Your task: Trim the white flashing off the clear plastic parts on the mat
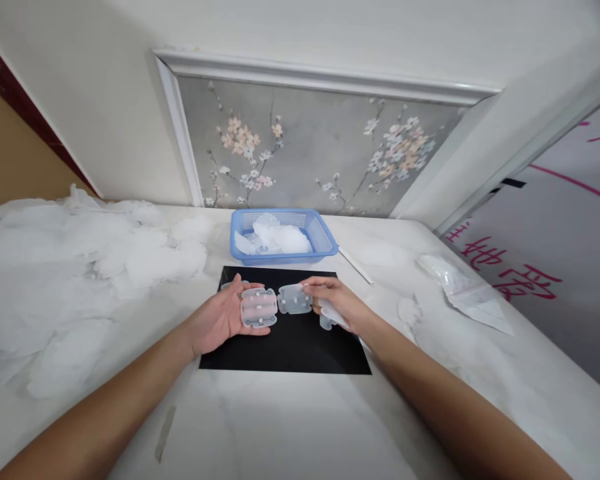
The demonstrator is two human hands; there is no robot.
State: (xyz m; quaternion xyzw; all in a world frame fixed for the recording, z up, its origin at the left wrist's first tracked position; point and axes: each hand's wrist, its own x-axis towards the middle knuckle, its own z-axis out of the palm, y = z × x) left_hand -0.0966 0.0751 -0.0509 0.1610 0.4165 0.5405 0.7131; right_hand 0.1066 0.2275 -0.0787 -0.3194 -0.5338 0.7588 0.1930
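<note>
Palm up, my left hand (220,319) holds a translucent, wavy-edged plastic piece (259,308) with small white pegs or dots across its extended fingers. My right hand (337,298) pinches a similar translucent piece (294,299) between thumb and fingers. The two pieces meet edge to edge; whether they are joined I cannot tell. A whitish thin piece (331,312) is tucked under the right palm, with another clear bit (325,323) just below it. Both hands are over a black mat (285,353). Part of another clear piece (226,285) shows behind the left thumb.
Beyond the mat stands a blue basket (236,252) containing several translucent pieces (280,237). A large heap of whitish translucent pieces (105,247) covers the table's left side. A white stick (356,265) lies right of the basket, and a clear plastic bag (465,293) lies farther right.
</note>
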